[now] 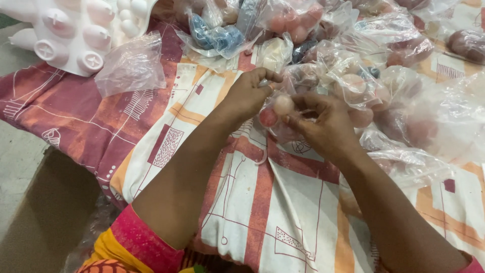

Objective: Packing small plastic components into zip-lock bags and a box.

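A patterned cloth point(252, 202) fills the middle of the frame. One white tray point(76, 30) sits upper left. Left hand point(250, 93) and right hand point(323, 124) pinch one clear bag point(283, 114).

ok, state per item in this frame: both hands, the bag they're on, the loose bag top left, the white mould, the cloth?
left hand: pinching the small clear bag's top edge
right hand: fingers closed on the same bag
small clear bag: held off the cloth, open or sealed unclear, pale ball and red ball inside
empty clear bag: crumpled, lying flat
white mould tray: resting on the cloth's edge
patterned cloth: spread out, wrinkled
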